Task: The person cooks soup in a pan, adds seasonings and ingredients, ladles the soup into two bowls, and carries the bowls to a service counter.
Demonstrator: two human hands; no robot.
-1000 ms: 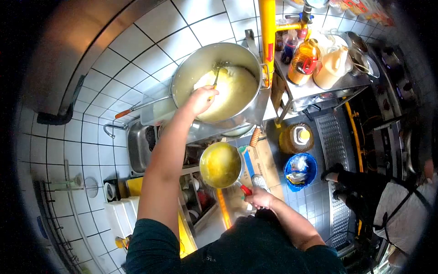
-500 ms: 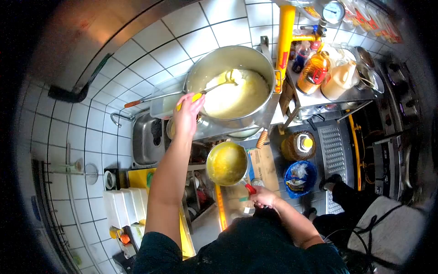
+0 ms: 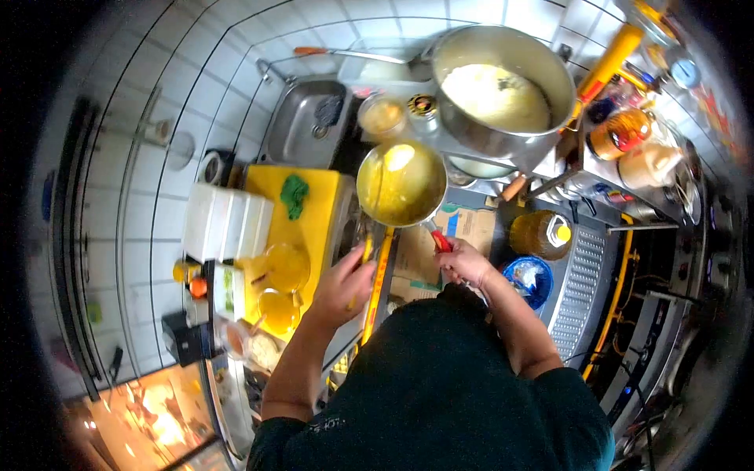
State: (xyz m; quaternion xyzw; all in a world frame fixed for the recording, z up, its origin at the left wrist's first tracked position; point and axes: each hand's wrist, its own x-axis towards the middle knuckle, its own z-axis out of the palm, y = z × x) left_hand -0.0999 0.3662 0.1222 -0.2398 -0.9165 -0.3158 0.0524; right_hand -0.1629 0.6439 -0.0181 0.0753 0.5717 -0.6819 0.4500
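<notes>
My left hand [image 3: 344, 284] is closed around the yellow handle of a long metal spoon [image 3: 378, 191]. The spoon's far end reaches over the saucepan [image 3: 364, 206], beside a pale, bright lump. Yellow, wet-looking liquid fills the bottom of this pan. Its red handle [image 3: 440, 240] sits in the grip of my right hand [image 3: 463, 262]. Up and to the right of the pan stands a large steel pot [image 3: 491, 133] holding a pale, creamy mass. The spoon is apart from that pot.
A yellow cutting board [image 3: 263, 179] at left carries a green cloth [image 3: 294, 196] and white containers [image 3: 224, 222]. Behind it is a steel sink [image 3: 302, 149]. Bottles [image 3: 620, 135] crowd the right shelf. A blue bin [image 3: 514, 276] and oil jug [image 3: 538, 234] stand on the floor.
My left hand has drawn the spoon out of the big pot and down to the saucepan. My right hand keeps its hold on the pan, now nearer the counter. The view has shifted.
</notes>
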